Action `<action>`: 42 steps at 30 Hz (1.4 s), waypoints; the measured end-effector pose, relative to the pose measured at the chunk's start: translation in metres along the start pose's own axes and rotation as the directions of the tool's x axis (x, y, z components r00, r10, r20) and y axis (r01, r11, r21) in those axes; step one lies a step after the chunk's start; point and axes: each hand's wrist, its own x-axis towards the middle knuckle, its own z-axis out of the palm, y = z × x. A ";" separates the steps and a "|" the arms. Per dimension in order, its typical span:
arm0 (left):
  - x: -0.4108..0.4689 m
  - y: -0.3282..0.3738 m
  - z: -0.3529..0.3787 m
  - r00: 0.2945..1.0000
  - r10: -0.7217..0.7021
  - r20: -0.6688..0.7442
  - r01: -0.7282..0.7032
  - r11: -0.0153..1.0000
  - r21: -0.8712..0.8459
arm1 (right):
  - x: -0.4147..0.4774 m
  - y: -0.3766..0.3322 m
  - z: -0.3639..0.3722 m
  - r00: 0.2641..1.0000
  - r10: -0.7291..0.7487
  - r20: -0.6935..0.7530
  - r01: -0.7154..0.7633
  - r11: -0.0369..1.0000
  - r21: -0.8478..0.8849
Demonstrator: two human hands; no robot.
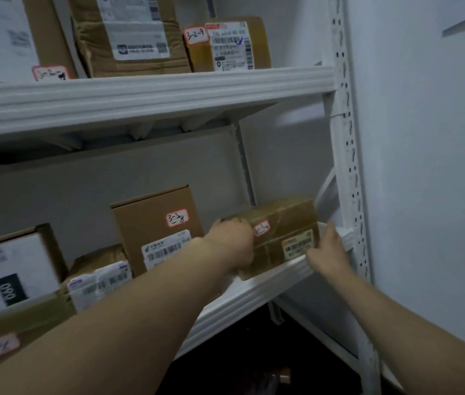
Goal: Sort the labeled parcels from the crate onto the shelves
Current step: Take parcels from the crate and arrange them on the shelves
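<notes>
A brown taped parcel (288,223) with a small red-bordered label sits at the right end of the lower white shelf (254,289). My left hand (232,242) grips its left end, fingers over the top edge. My right hand (327,252) presses against its right front corner, fingers spread along the side. The crate is not in view.
A taller box marked 3-3-8 (157,223) stands just left of the parcel, with more labelled boxes (11,269) further left. The upper shelf (151,95) carries several parcels, one marked 3-2-9 (227,44). A white perforated upright (349,166) and a wall bound the right side.
</notes>
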 end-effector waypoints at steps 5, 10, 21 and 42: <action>-0.008 0.002 -0.010 1.000 -0.003 0.028 -0.001 0.990 0.141 | 0.002 -0.007 0.000 0.988 0.064 0.138 -0.055 0.996 -0.069; -0.013 0.002 -0.011 0.999 0.012 0.050 -0.028 0.941 0.338 | -0.005 -0.010 0.009 0.987 0.045 0.152 -0.021 0.987 -0.159; -0.021 -0.005 -0.013 0.999 0.034 0.025 -0.041 0.890 0.454 | -0.013 -0.015 0.021 0.983 0.016 0.185 0.033 0.965 -0.259; -0.054 -0.045 -0.023 0.840 0.373 -0.394 -0.218 0.897 0.384 | -0.059 -0.086 0.006 0.900 -0.327 -0.289 0.333 0.943 -0.031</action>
